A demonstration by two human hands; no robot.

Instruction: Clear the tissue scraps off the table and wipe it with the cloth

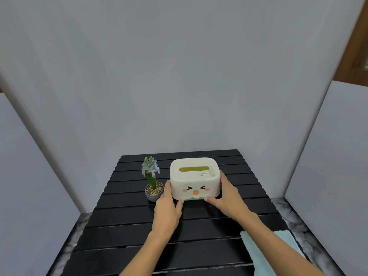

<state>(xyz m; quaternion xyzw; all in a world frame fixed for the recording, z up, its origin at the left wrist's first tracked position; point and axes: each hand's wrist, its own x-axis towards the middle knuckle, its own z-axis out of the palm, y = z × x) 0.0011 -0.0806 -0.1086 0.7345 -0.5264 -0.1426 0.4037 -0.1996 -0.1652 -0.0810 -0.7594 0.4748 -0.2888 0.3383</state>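
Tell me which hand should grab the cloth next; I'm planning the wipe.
Right, probably. The light blue cloth lies at the table's near right edge, directly under the right forearm. Both the right hand and left hand now hold the tissue box, so either must release first.

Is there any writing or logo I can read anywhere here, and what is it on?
Tissue box lid: a small dark printed line with a tiny mark under it, right of the slot, too small to read.
Tissue box front: a drawn cartoon face, no words.
Flower pot, cloth, table: no text visible.
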